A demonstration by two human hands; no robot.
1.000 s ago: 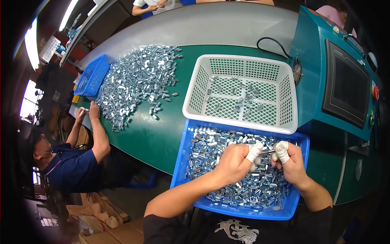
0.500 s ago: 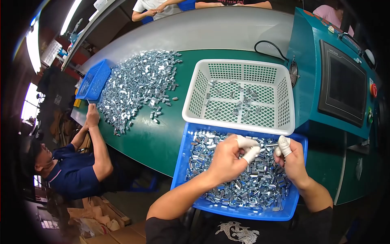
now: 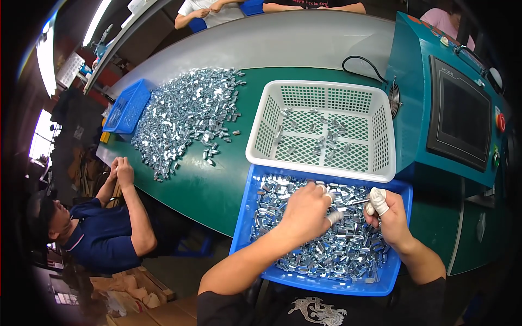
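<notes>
My left hand (image 3: pixel 307 209), with white finger covers on thumb and forefinger, reaches over a heap of small shiny hexagonal metal pieces (image 3: pixel 321 252), like long nuts. Its thumb and forefinger are spread apart, with nothing visible between them. The pieces fill a blue plastic bin (image 3: pixel 326 284) in front of me. On the bin's right side, my right hand (image 3: pixel 390 214), also with white finger covers, pinches a thin metal rod (image 3: pixel 359 202) that points left. Whether a piece sits on the rod's tip is too small to tell.
Behind the bin stands a white slotted basket (image 3: pixel 321 167) with several metal pieces. A green machine (image 3: pixel 410 108) with a dark screen is at the right. A large pile of pieces (image 3: pixel 187 111) and a blue tray (image 3: pixel 128 108) lie left, beside a co-worker (image 3: pixel 103 228).
My left hand has moved away from the rod, down and left toward the pieces, and its fingers have spread. My right hand still holds the rod. The co-worker's hands have drawn back from the blue tray.
</notes>
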